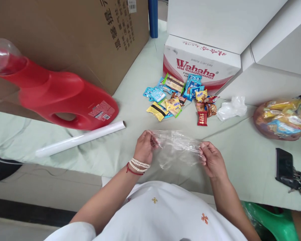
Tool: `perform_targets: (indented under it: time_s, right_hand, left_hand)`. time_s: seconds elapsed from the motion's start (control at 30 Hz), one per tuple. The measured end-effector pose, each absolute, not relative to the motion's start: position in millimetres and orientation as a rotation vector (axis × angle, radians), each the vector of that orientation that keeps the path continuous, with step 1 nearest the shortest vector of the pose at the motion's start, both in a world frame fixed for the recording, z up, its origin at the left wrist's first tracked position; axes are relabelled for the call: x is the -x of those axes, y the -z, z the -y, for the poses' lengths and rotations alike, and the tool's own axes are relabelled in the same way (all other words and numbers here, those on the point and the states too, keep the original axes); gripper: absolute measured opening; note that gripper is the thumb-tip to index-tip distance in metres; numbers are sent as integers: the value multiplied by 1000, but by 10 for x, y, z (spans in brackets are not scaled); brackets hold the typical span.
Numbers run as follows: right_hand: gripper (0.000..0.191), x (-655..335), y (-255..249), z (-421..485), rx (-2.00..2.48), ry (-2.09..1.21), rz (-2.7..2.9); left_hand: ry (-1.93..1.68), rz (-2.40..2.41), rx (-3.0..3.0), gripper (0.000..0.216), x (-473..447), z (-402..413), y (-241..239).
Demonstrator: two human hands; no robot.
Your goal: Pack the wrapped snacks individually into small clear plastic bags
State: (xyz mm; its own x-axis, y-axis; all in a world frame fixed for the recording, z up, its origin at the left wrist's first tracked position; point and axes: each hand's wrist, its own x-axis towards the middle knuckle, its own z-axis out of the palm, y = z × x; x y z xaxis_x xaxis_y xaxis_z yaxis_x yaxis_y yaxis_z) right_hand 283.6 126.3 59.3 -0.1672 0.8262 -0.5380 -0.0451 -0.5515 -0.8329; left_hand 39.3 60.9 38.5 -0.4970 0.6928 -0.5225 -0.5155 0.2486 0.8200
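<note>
Both hands hold a clear plastic bag [177, 147] stretched between them just above the pale green cloth [130, 113]. My left hand [145, 146], with bead bracelets at the wrist, pinches the bag's left edge. My right hand [212, 159] pinches its right edge. Beyond the bag lies a pile of small snack packets [178, 97] in blue, yellow and red wrappers.
A red detergent jug [57, 97] lies on its side at left, with a white rolled tube [80, 138] in front of it. Behind the snacks stand a Wahaha carton [203, 63] and a big cardboard box [72, 36]. At right lie a crumpled white bag [232, 108], a filled snack bag [283, 118], and a phone with keys [287, 169].
</note>
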Motion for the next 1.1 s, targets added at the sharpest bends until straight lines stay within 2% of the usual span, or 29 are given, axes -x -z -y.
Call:
perform_targets:
  time_s: [0.2,0.3,0.37,0.47,0.53,0.6,0.63,0.7,0.77,0.93,1.0,1.1]
  right_hand:
    - [45,-2919,-452,-1274,1435,-1965,782]
    - [46,-3108,-351,-1317,1525,-1899,1041]
    - [49,-3255,-335,-1365,1559,-1721,1409]
    - [59,-3403,-390,-1465,1430,-1283,2003]
    - [63,-3387,-428,-1533,1249,-1013,2297]
    - [56,-3273,-427,-1589,1045,-869,2498]
    - [46,-3192,-410,-1613,959,-844,2553]
    - [24,-3022,-361,-1657,854,-872,2555]
    - [19,-2890,-318,-1706,869,-991,2409]
    - [36,-2797,-289,-1891,1248,-1583,1583]
    - [44,-2792,-273,-1987,1362,-1691,1281]
    - [51,-2771,-239,-2118,1446,-1732,1169]
  left_hand:
    - [-1387,-1567,-222,29,-219,-601,-365]
    - [-1297,-1726,-274,32,-125,-511,-279]
    - [-1232,-1842,-377,30,-94,-449,-211]
    - [-1172,-2101,-686,26,-103,-390,-160]
    - [-1144,-2261,-948,38,-134,-385,-169]
    - [-1109,-2301,-1197,46,-170,-407,-190]
    - [-1084,-2271,-1294,42,-184,-425,-195]
    - [-1019,-2195,-1359,28,-198,-470,-187]
    - [-976,-2154,-1275,28,-192,-512,-161]
    - [-1138,-1970,-841,33,-152,-574,-107]
    - [-1170,-1859,-652,35,-135,-602,-101]
    - [-1173,-1834,-560,35,-98,-654,-100]
